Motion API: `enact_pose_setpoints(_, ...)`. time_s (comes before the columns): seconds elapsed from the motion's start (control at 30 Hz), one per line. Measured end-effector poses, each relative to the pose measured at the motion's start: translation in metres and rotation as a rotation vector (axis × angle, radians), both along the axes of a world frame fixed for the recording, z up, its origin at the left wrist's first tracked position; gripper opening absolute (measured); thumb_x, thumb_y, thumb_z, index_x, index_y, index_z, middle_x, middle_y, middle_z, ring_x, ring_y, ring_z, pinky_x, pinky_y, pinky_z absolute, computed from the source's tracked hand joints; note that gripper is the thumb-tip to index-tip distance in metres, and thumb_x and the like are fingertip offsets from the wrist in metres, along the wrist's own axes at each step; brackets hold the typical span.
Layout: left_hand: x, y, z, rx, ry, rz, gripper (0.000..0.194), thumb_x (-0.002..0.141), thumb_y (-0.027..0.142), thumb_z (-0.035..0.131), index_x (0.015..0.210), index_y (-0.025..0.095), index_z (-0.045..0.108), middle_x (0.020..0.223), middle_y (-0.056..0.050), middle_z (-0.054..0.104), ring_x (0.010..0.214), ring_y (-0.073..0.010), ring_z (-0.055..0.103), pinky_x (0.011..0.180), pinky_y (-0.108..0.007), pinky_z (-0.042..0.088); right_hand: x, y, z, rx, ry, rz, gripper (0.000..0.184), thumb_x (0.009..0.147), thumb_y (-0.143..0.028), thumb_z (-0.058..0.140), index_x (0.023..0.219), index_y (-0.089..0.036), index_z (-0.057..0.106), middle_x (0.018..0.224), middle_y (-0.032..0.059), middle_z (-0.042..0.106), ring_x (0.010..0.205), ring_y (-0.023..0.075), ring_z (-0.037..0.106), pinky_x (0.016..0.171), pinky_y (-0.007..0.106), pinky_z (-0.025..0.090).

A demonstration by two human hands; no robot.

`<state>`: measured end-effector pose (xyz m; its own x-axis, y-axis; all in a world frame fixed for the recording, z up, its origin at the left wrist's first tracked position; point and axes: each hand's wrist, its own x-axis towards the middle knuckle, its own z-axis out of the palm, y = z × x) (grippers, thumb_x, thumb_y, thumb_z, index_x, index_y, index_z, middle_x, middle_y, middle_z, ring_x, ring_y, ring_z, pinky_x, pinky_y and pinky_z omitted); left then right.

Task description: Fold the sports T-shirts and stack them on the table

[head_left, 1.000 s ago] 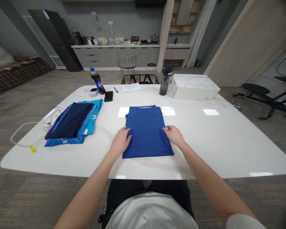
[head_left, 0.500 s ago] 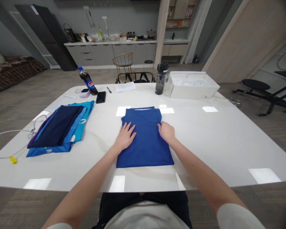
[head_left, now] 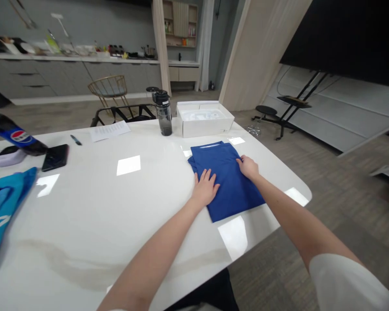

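Observation:
A folded blue shirt (head_left: pixel 228 183) lies flat on the white table near its right end, with a narrow opening along its far edge. My left hand (head_left: pixel 206 188) rests on the shirt's left side, palm down and fingers spread. At the right edge, my right hand (head_left: pixel 248 167) has its fingers curled in and pinches the cloth. Part of the right side of the shirt is hidden by my right forearm.
Beyond the shirt stand a white open box (head_left: pixel 205 127) and a dark water bottle (head_left: pixel 164 114). To the left are a paper sheet (head_left: pixel 110 131), a pen (head_left: pixel 75 140), a phone (head_left: pixel 55 157), a cola bottle (head_left: pixel 17 136) and a light-blue garment (head_left: pixel 16 190). The table's rounded corner is at right.
My view has turned to the right. Both hands have moved right with the blue shirt, which now lies in front of the white box and sits slightly rotated.

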<state>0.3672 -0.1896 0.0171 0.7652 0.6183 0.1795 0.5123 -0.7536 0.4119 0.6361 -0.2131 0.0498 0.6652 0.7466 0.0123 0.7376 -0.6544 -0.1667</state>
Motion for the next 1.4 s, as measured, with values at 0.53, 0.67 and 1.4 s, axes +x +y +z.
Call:
enact_pose_setpoints(0.53,-0.073,-0.028,0.008,-0.038,-0.040,-0.264,0.037,0.101,0.024,0.049,0.135,0.020,0.061,0.150,-0.014,0.055,0.143,-0.0259,0.048,0.124,-0.053,0.030,-0.039,-0.033,0.001,0.375,-0.118,0.281,0.038,0.097,-0.038,0.050,0.130,-0.020,0.059,0.135,0.0172,0.057,0.123,0.0336,0.053,0.102,0.050,0.042)
enact_pose_setpoints(0.67,-0.161,-0.040,0.021,-0.069,-0.118,-0.108,0.030,0.099,0.019,0.049,0.123,0.023,0.067,0.138,-0.010,0.064,0.131,-0.0210,0.058,0.123,-0.049,0.035,-0.154,-0.052,0.001,0.463,0.250,0.652,0.027,0.099,-0.041,0.047,0.113,-0.025,0.064,0.112,0.0121,0.067,0.103,0.0289,0.064,0.082,0.040,0.054)
enact_pose_setpoints(1.4,-0.641,0.087,0.077,0.040,0.089,1.486,0.038,0.101,0.037,0.050,0.128,0.012,0.059,0.130,-0.021,0.063,0.121,-0.0317,0.059,0.101,-0.043,0.043,-0.643,0.075,0.004,0.142,0.719,1.344,0.019,0.093,-0.020,0.058,0.110,-0.023,0.066,0.097,0.0019,0.069,0.085,0.0168,0.063,0.083,0.030,0.047)
